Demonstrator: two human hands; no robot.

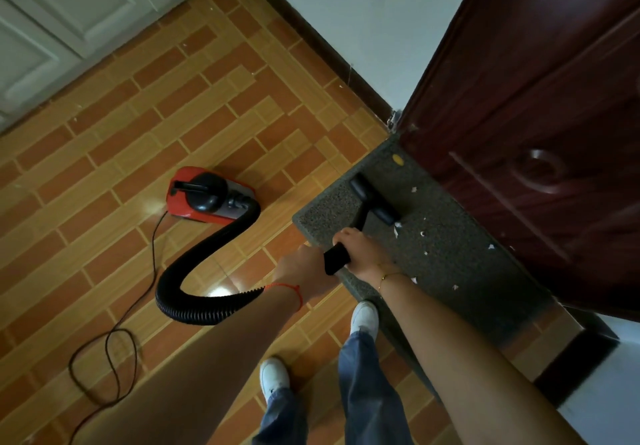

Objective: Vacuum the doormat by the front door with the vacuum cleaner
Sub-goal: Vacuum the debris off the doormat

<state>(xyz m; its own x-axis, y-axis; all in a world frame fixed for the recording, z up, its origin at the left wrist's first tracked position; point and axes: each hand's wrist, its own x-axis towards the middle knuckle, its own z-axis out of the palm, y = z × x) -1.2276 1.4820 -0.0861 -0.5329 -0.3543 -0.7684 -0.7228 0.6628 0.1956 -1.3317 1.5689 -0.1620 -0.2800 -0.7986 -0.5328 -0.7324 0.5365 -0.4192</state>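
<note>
Fingers of the right hand [363, 254] and left hand [304, 271] curl closed around the smooth black wand [337, 257], both arms stretched forward and down. Its flat nozzle [375, 203] rests on the coarse grey doormat [450, 254] beside the dark door [536, 115]; a ribbed hose [194, 264] loops to the red vacuum cleaner [207, 196] on glossy tile

We see a red vacuum cleaner [207, 195] with a black dome and a ribbed black hose [194, 271] on a floor [104, 153] tiled in an orange and tan brick pattern. The doormat [450, 264] is speckled dark grey, dotted with white paper scraps [491, 246] and one yellow spot [397, 159]. The floor nozzle [375, 198] is black. The front door [554, 98] is dark reddish brown, the cabinet [69, 11] white. Our left wrist wears a red string [291, 290], the right a thin gold bracelet [391, 276]. Our jeans [363, 392] are blue, shoes [364, 316] white.
</note>
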